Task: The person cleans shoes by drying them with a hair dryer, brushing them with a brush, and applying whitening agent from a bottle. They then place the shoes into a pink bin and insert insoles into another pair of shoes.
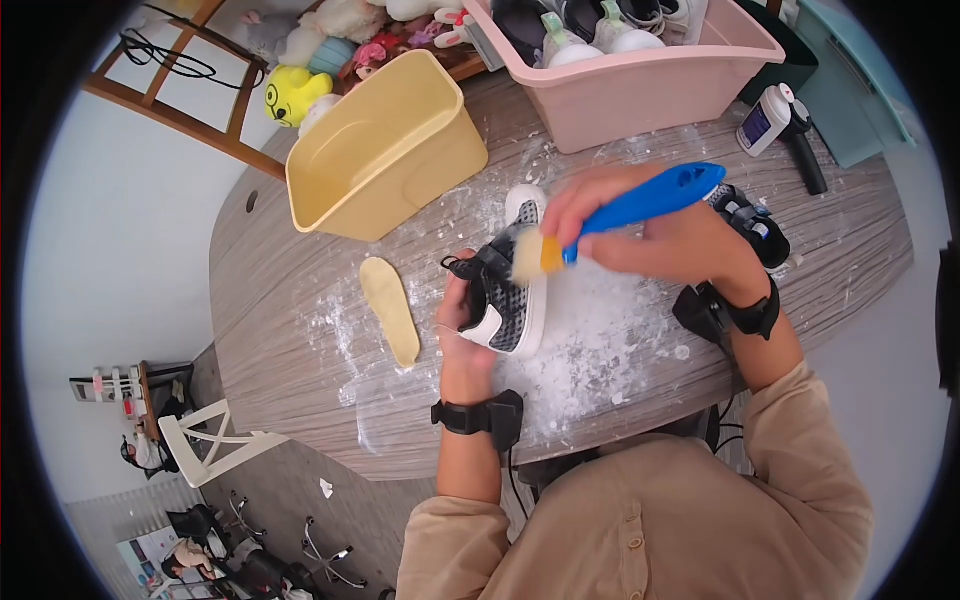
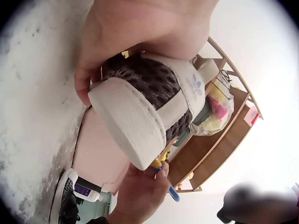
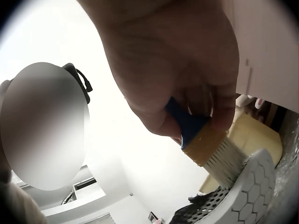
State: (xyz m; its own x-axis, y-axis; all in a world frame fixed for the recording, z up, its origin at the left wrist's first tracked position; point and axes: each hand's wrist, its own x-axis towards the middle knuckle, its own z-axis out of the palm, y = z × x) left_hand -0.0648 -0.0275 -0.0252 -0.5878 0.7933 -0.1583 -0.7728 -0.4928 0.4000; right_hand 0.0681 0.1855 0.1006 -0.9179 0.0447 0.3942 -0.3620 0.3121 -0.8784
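A black-and-white sneaker (image 1: 512, 318) with a knit upper and thick white sole is gripped by my left hand (image 1: 466, 345) from its heel side, above the table. In the left wrist view, the sneaker's white heel (image 2: 133, 123) faces the camera. My right hand (image 1: 690, 240) pinches a brush (image 1: 650, 200) with a blue handle and yellow ferrule. The pale bristles (image 3: 224, 163) meet the sneaker's side where upper and sole join. A pale yellow insole (image 1: 390, 312) lies on the table left of the left hand. Another dark sneaker (image 1: 755, 230) sits beyond the right wrist.
White powder (image 1: 590, 360) is spread over the wood-grain table (image 1: 265, 300). At the back stand a yellow bin (image 1: 420, 170) and a pink bin (image 1: 650, 95) with several shoes. A white bottle (image 1: 765, 120) and a black-handled brush (image 1: 803, 150) lie at the right.
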